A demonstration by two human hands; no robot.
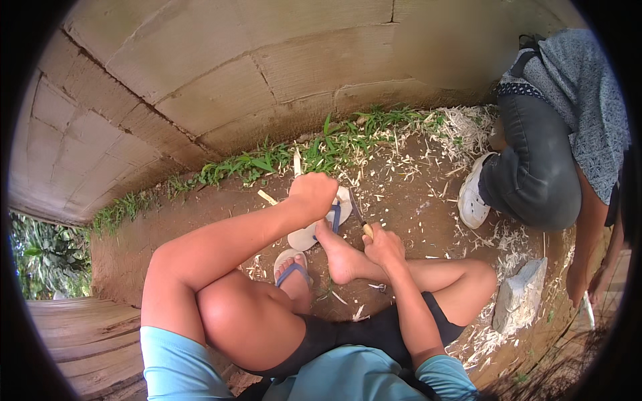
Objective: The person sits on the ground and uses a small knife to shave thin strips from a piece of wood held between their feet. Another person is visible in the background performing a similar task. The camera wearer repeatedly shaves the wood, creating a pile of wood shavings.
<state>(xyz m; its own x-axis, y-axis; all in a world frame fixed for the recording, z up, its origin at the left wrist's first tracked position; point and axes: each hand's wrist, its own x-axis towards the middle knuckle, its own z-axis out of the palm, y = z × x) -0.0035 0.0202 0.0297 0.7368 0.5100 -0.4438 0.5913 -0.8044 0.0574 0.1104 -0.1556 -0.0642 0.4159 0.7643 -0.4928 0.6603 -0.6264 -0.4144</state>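
At left, the left hand (pixel 313 196) is curled into a fist. A pale strip (pixel 297 162) shows just beyond its far side; whether the fingers enclose it cannot be told, the palm being hidden. If that fist does hold the work, a loose grip could let the piece turn and deflect a cut. Just right of it, partly over the sandal (pixel 302 238), lies the bare foot (pixel 342 257), its toes near the knife (pixel 362 222). The blade points away to the far left, between foot and fist; a slip or an overlong stroke could reach the fingers or the unprotected toes. The right hand (pixel 386 247) wraps the wooden handle; a sweaty or shifting hold would probably cause such a slip. Farther right, shavings (pixel 465 130) litter the dirt ground (pixel 408 194) and could make footing unsure. The co-worker's white clog (pixel 473 194) stands well apart from the blade, though a wide, uncontrolled swing to the right might narrow that margin.
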